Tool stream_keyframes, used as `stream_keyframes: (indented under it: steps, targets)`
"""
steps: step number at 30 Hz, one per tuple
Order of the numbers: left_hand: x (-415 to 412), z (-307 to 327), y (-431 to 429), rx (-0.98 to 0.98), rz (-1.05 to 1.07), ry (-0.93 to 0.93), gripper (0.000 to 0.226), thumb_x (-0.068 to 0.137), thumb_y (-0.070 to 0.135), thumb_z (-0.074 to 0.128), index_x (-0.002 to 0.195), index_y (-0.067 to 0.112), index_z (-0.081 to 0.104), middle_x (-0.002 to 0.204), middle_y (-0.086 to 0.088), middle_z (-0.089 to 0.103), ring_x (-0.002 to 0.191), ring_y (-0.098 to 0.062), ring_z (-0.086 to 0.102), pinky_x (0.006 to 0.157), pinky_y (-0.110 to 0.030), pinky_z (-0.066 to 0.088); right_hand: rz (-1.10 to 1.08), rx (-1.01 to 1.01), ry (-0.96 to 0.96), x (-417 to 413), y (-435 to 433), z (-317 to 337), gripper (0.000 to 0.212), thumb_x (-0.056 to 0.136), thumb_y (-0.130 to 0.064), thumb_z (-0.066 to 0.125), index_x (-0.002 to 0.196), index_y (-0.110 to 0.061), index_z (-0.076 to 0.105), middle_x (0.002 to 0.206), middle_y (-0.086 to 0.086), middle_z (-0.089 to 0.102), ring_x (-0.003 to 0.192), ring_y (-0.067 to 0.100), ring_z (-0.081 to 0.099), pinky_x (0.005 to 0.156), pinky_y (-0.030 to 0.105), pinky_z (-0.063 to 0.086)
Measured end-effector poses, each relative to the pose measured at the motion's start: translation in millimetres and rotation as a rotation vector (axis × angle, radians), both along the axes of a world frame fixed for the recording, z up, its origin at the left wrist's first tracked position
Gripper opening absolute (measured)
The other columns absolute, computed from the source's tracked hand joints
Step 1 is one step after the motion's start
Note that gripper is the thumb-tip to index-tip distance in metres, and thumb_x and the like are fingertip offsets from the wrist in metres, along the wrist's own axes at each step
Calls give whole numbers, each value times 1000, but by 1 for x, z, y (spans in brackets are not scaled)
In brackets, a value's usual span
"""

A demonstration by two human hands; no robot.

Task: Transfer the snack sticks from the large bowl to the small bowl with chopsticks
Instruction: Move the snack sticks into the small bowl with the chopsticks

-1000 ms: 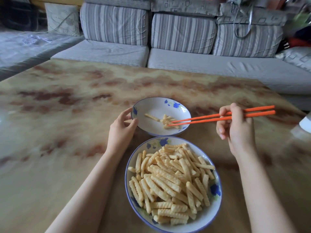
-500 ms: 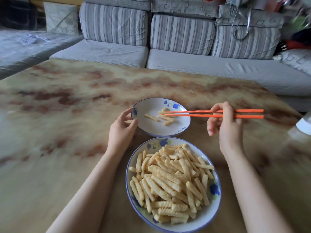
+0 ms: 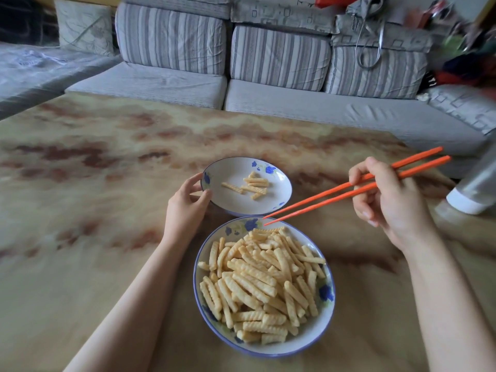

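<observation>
On the glossy tan-and-brown marbled table (image 3: 80, 210), toward its near edge: a large white bowl (image 3: 308, 336) with blue flowers and a blue rim, heaped with ridged pale-yellow snack sticks (image 3: 263, 280). Just behind it, toward the table's middle and with rims almost touching: a small white bowl (image 3: 236, 205) with the same blue flowers, holding only a handful of sticks (image 3: 255, 185), so early in the transfer by the look of it. Steady that bowl with the left hand (image 3: 185, 208), thumb and fingers curled round its left rim, against any sliding. In the right hand (image 3: 389, 208), gripped in the upper half: a pair of long orange chopsticks (image 3: 349, 189), tips slightly parted, empty, poised just above the large bowl's far rim. Lower into the far side of the heap, choose one stick lying on top and free of its neighbours, straddle it near the middle and across its length, then close gently. Expect some bite from the ridges and likely brittleness too, so no hard squeeze. Lift straight up, stay low, cross the two rims by the short way, and release only near the small bowl's floor. Mind the silvery canister (image 3: 475, 189) with a white base at the table's right edge, close beside the right hand.
</observation>
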State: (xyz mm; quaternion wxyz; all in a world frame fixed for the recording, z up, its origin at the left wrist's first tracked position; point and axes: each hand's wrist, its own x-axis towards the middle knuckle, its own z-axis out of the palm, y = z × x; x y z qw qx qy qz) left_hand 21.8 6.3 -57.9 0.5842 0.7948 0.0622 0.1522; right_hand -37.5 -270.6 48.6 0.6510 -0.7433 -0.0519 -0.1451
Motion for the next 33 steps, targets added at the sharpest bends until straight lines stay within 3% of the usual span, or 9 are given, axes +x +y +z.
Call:
stream_keyframes:
  steps: [5, 14, 20, 26, 30, 33]
  targets:
    - [-1, 1, 0, 2, -2, 1, 40, 89, 19, 59, 128, 29, 58, 101, 7, 68, 74, -15, 67, 79, -30, 53, -5, -59, 22, -4, -4, -7, 42, 104, -22, 28, 71, -7, 51, 32, 2, 36, 27, 15, 27, 34, 15, 21]
    - [0, 2, -1, -6, 1, 10, 39, 89, 18, 58, 127, 28, 59, 99, 6, 68, 74, -15, 67, 63, -18, 47, -25, -72, -7, -8, 4, -13, 43, 104, -23, 29, 69, -8, 50, 34, 4, 37, 29, 15, 27, 33, 16, 23]
    - [0, 1, 0, 0, 3, 6, 39, 90, 19, 58, 128, 28, 59, 99, 7, 68, 82, -14, 67, 67, -18, 47, -115, 134, -15, -6, 5, -10, 42, 102, -21, 29, 66, -9, 47, 33, 2, 35, 27, 14, 27, 35, 14, 20]
    - [-1, 1, 0, 6, 3, 5, 39, 90, 20, 58, 128, 29, 58, 97, 8, 67, 81, -12, 67, 65, -17, 47, -268, 402, -59, 17, 14, -13, 39, 99, -16, 34, 62, -13, 46, 41, -4, 47, 28, 13, 31, 36, 17, 17]
    - [0, 0, 0, 1, -2, -2, 39, 90, 20, 59, 128, 28, 59, 100, 6, 68, 80, -15, 67, 72, -27, 53, -294, 355, -21, 35, 24, -23, 37, 98, -16, 33, 64, -11, 47, 36, -3, 43, 28, 14, 32, 34, 17, 22]
    - [-1, 0, 0, 10, 2, -1, 38, 90, 19, 59, 127, 28, 59, 96, 9, 66, 78, -11, 66, 65, -18, 48, -282, 262, 27, 40, 30, -28, 36, 98, -17, 33, 66, -10, 49, 34, 0, 42, 28, 15, 32, 35, 15, 24]
